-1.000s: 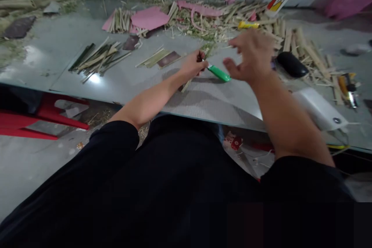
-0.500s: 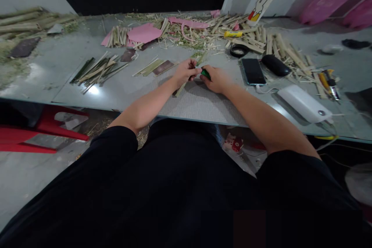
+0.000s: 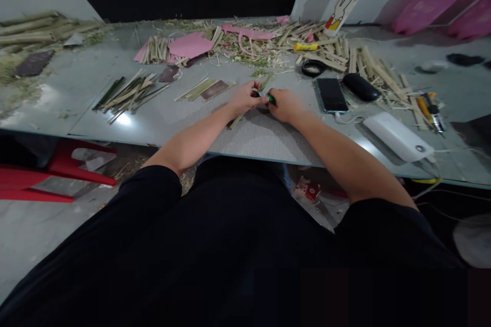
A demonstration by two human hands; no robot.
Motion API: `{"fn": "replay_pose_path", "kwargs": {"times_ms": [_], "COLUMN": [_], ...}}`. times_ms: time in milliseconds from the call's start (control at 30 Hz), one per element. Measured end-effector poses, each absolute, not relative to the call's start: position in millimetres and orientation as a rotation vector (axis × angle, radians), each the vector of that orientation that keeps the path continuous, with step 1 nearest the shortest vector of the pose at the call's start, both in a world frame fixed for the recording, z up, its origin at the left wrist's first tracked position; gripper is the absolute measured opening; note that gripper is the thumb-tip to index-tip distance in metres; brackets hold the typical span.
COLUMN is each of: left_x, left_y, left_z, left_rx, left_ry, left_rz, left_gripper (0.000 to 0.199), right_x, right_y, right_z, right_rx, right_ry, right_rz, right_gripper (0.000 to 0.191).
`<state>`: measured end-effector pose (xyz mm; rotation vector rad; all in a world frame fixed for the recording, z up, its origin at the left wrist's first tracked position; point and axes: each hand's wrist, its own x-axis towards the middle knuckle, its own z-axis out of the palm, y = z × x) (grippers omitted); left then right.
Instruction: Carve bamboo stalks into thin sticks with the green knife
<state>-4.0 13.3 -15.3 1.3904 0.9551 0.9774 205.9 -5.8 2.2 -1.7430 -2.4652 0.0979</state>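
Note:
My left hand [image 3: 247, 97] is closed on a thin bamboo strip [image 3: 266, 80], which slants from beyond the fingers back toward the table edge. My right hand [image 3: 284, 104] wraps round a small green-handled tool [image 3: 271, 99]; its working end is hidden between my hands, so its kind does not show. The fingertips of both hands meet, or nearly so, over the strip. Left of them lie a few flat bamboo strips [image 3: 197, 89] and a brown sandpaper-like piece [image 3: 215, 90]. Farther left is a loose pile of thin bamboo sticks [image 3: 132, 93].
Bamboo shavings and pink paper [image 3: 191, 45] line the back of the table [image 3: 184, 130]. A roll of black tape [image 3: 313, 68], a phone [image 3: 332, 95], a black mouse-like object [image 3: 360, 87], a white power bank [image 3: 399, 136] and cutters [image 3: 431, 112] lie at right. A red stool [image 3: 57, 168] stands below left.
My right hand has shifted slightly and turned, and the green handle tilts differently. The left fingers have moved a little along the strip. The view has shifted slightly.

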Motion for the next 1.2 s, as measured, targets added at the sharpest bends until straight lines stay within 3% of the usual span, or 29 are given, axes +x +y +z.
{"fn": "replay_pose_path", "kwargs": {"times_ms": [567, 767, 1200], "left_x": [-1, 0, -9], "left_y": [26, 17, 12], "left_z": [-33, -27, -11], "left_rx": [1.469, 1.411, 1.414], "left_ry": [0.939, 0.95, 0.897], "left_rz": [0.878, 1.014, 0.911], "left_gripper": [0.049, 0.063, 0.055], "right_x": [191, 196, 192], "right_y": [-17, -13, -19], "right_z": [5, 0, 4], "right_rx": [-1.926, -1.862, -1.894], "right_ry": [-2.319, -2.324, -2.327], "right_rz": [0.092, 0.109, 0.123], "right_gripper": [0.035, 0.03, 0.025]}}
